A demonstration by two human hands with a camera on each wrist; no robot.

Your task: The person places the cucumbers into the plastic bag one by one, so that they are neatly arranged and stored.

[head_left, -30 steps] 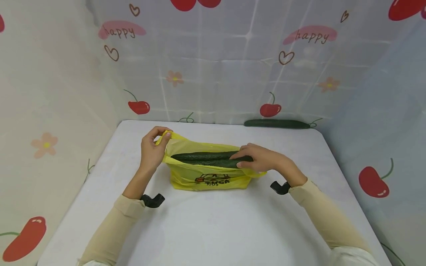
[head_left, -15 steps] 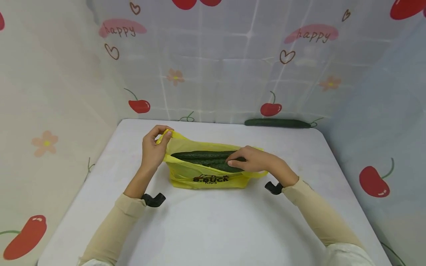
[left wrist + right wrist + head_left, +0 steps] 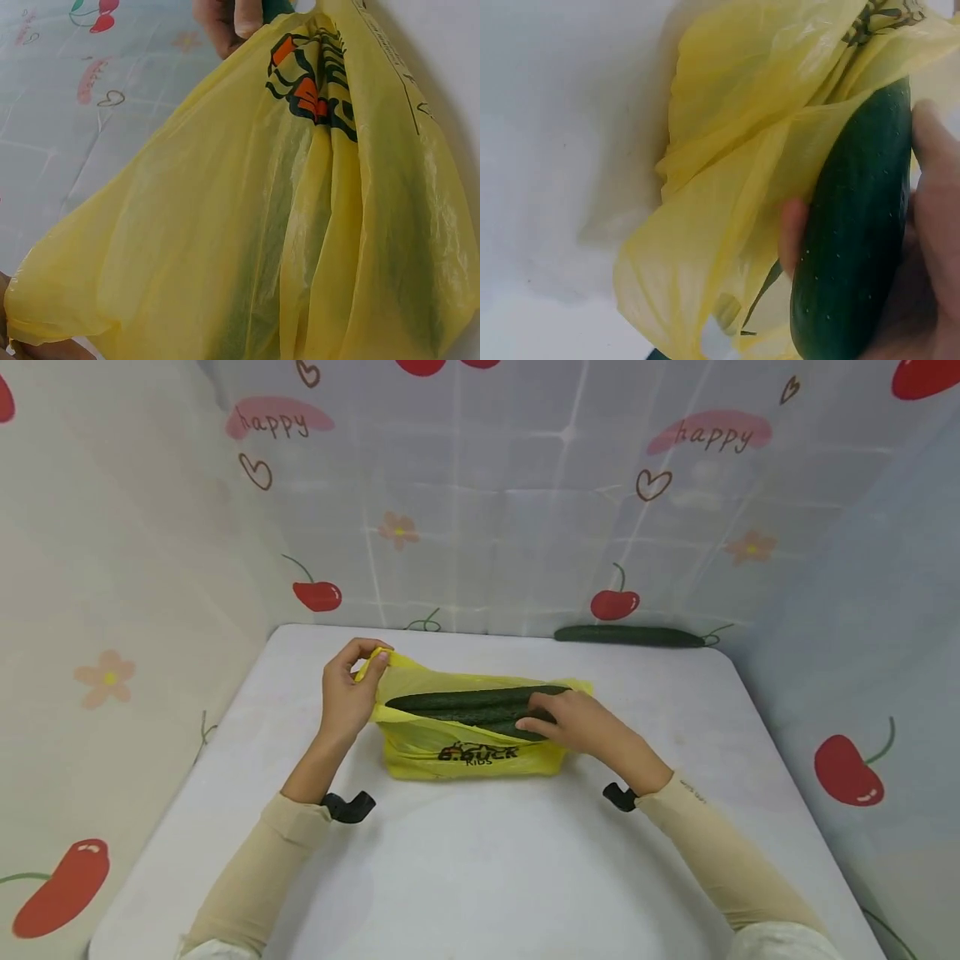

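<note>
A yellow plastic bag (image 3: pixel 408 758) with black lettering lies on the white table, its mouth spread. Dark green cucumbers (image 3: pixel 450 702) lie lengthwise inside it. At the bag's left corner, my left hand (image 3: pixel 347 697) pinches the rim between thumb and fingers and holds it raised. My right hand (image 3: pixel 588 724) reaches into the mouth at the right end. Seen from the right wrist, its thumb and fingers grip a cucumber (image 3: pixel 855 232) from both sides, with the bag's yellow film (image 3: pixel 727 202) beside it. The cucumbers' lower parts are hidden by the bag.
Another cucumber (image 3: pixel 630 636) lies along the table's back edge, right of centre. A printed curtain (image 3: pixel 487 527) hangs behind the table (image 3: pixel 465 868) and on both sides. Black wrist mounts (image 3: pixel 349 807) stick out below both wrists.
My right hand has shifted its hold at the cucumbers' right end, and the bag's back right rim now shows behind it. My left hand keeps its pinch on the bag.
</note>
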